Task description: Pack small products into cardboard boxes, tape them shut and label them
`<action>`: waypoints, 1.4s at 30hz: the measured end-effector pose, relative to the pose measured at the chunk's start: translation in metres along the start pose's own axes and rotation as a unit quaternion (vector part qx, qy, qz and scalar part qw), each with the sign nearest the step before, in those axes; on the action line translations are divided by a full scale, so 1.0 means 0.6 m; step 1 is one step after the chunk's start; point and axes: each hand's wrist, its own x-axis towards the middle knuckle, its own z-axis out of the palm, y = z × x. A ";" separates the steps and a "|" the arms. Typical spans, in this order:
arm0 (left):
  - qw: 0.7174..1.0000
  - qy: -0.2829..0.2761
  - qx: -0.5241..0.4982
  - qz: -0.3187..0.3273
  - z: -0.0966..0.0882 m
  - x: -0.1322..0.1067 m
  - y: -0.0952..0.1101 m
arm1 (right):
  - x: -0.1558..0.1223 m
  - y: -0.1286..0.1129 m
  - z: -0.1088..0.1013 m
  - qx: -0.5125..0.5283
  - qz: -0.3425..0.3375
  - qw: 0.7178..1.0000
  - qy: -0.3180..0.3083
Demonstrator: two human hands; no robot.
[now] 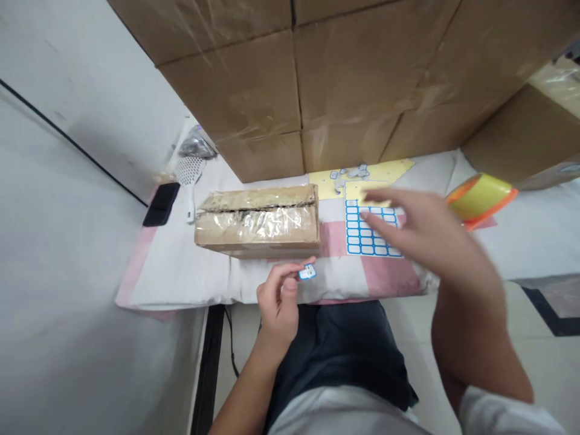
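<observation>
In the head view, my left hand [281, 296] is just in front of the small carton. A small blue-edged sticker label [307, 272] is at its fingertips, with a dark mark on its face that is too small to read. My right hand [417, 226], slightly blurred, hovers over a sheet of blue-bordered labels [360, 232]. Its thumb and fingers are apart and nothing shows between them. The taped carton [263, 223] lies on the cloth to the left of the sheet, its top seam covered with shiny clear tape.
Large stacked cardboard boxes [353, 78] rise behind the carton. A roll of yellow-orange tape [483, 199] sits right of my right hand. Leftward lie a black phone [161, 204] and a white slotted spoon [190, 175]. Another box [525, 139] stands at far right.
</observation>
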 end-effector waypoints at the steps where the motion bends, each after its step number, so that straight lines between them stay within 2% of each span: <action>1: 1.000 0.009 0.002 -0.015 0.003 0.000 0.000 | -0.044 -0.014 0.021 0.075 0.000 0.997 -0.012; 2: 0.999 0.020 0.005 -0.031 0.008 -0.001 0.000 | -0.082 -0.026 0.045 0.148 0.010 0.988 -0.046; 4: 0.998 0.039 -0.002 -0.058 0.019 -0.007 -0.001 | -0.133 -0.044 0.094 0.264 0.045 0.961 -0.070; 7: 0.996 0.042 -0.027 -0.076 0.037 -0.021 -0.002 | -0.158 -0.057 0.144 0.375 0.092 0.920 -0.063; 9: 0.996 0.034 -0.046 -0.068 0.046 -0.030 -0.003 | -0.155 -0.059 0.155 0.419 0.099 0.901 -0.048; 13: 0.996 0.038 -0.080 -0.027 0.060 -0.032 -0.003 | -0.149 -0.059 0.151 0.471 0.106 0.875 -0.027; 16: 0.997 0.032 -0.067 0.001 0.068 -0.027 -0.002 | -0.151 -0.053 0.152 0.499 0.113 0.859 -0.028; 21: 0.999 0.013 -0.031 0.013 0.077 -0.026 -0.005 | -0.154 -0.038 0.159 0.481 0.090 0.872 -0.007; 26: 0.998 -0.038 0.012 0.040 0.084 -0.030 -0.008 | -0.158 -0.029 0.161 0.408 0.066 0.906 0.086; 28: 0.997 -0.056 0.024 0.046 0.083 -0.028 -0.009 | -0.159 -0.022 0.160 0.394 0.043 0.912 0.104; 31: 0.994 -0.050 0.069 0.075 0.076 -0.020 -0.010 | -0.158 -0.005 0.153 0.367 -0.017 0.926 0.088; 34: 0.977 -0.020 0.164 0.132 0.064 -0.010 -0.010 | -0.155 0.013 0.141 0.282 -0.103 0.953 0.027; 36: 0.968 -0.008 0.202 0.147 0.059 -0.008 -0.008 | -0.153 0.023 0.135 0.230 -0.139 0.963 0.007; 39: 0.972 0.004 0.197 0.126 0.058 -0.012 -0.008 | -0.142 0.035 0.130 0.218 -0.158 0.962 0.041; 42: 0.977 -0.007 0.191 0.092 0.056 -0.012 -0.011 | -0.111 0.051 0.123 0.217 -0.197 0.954 0.057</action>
